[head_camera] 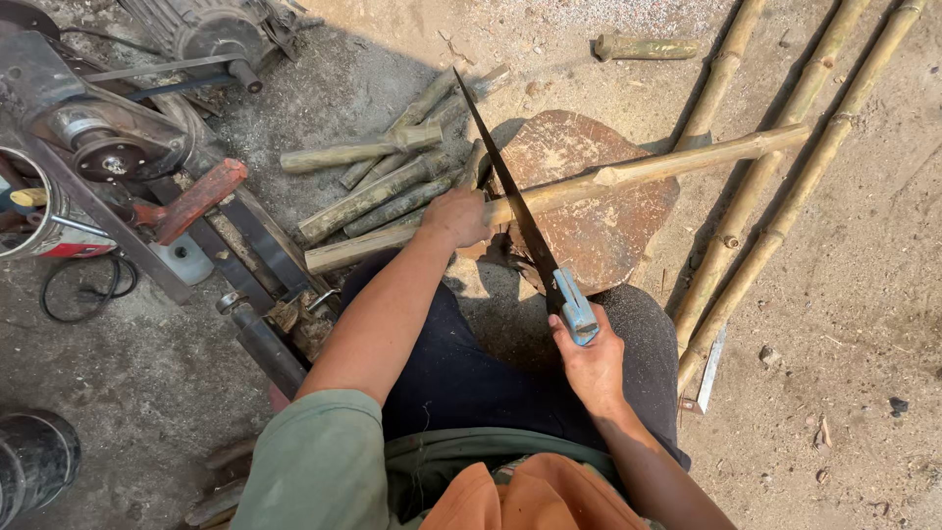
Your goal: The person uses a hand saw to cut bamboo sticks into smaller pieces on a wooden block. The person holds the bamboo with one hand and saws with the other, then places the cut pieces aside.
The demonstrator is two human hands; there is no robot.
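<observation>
My left hand [456, 216] grips a long bamboo pole [648, 169] that lies across a round wooden block [599, 221]. My right hand [589, 358] is closed on the blue handle of a hand saw [510, 191]. The dark saw blade crosses the pole just right of my left hand, its tip pointing away from me. Both forearms reach out over my dark trousers.
A heap of cut bamboo pieces [392, 172] lies left of the block. Three long bamboo poles [785, 177] lie on the dirt at the right, with a short piece [643, 46] at the top. A motor and metal machine frame [128, 137] stand at the left, with a red-handled tool [196, 196].
</observation>
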